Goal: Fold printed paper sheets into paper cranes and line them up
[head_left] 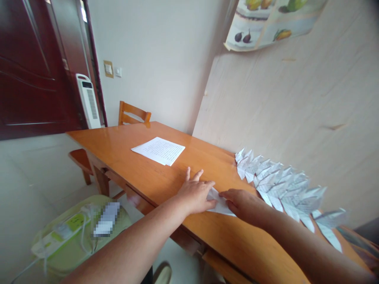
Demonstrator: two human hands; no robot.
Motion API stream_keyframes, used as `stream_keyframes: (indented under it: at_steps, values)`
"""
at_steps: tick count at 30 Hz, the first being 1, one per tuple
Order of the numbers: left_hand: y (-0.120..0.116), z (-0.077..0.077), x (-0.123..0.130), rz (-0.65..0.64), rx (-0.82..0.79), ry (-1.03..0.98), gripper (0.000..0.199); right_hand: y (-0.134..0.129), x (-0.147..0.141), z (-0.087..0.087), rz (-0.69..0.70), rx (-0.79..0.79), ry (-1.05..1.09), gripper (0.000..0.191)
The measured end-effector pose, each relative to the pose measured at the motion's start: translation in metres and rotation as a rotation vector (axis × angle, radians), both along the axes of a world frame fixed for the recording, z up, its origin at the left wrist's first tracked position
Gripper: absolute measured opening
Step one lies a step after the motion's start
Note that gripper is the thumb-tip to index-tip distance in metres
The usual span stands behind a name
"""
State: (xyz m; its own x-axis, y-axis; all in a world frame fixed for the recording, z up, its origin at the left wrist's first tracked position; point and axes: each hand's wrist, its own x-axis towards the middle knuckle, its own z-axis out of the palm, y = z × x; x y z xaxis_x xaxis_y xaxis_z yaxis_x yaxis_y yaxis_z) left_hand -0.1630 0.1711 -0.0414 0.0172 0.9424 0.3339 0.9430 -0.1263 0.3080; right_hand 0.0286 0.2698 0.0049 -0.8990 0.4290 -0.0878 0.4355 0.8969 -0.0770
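A folded white sheet of paper (pixel 222 206) lies near the front edge of the wooden table, between my two hands. My left hand (pixel 194 196) rests at its left side with the fingers spread, the thumb and forefinger touching the paper. From the right, my right hand (pixel 247 205) presses on the sheet with bent fingers held close together, thumb tucked below. Both hands cover parts of the paper, so its full shape is hidden. Beyond my left hand, a stack of printed sheets (pixel 160 151) lies flat on the table.
Rows of folded printed-paper pieces (pixel 278 181) stand along the wall side of the table (pixel 118 144). A wooden chair (pixel 134 112) is at the far end. At lower left, a stool (pixel 63 258) carries a power strip (pixel 66 232) with cables.
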Motion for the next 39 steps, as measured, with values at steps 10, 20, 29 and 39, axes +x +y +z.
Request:
stream_keyframes:
  at_steps: [10, 20, 29, 39]
  values:
    - [0.000, 0.002, 0.000, -0.006, -0.017, -0.006, 0.057, -0.005, 0.017, 0.004, -0.006, 0.022, -0.011, 0.037]
    - [-0.001, 0.004, 0.001, 0.010, -0.038, 0.051, 0.063, -0.011, 0.038, 0.002, -0.053, 0.023, 0.044, 0.034]
    - [0.000, 0.002, 0.000, 0.013, -0.019, 0.069, 0.061, -0.020, 0.051, 0.007, -0.073, 0.022, 0.032, 0.033]
    - [0.001, 0.003, 0.001, 0.010, -0.036, 0.060, 0.061, -0.023, 0.065, 0.006, -0.088, -0.013, 0.064, 0.033]
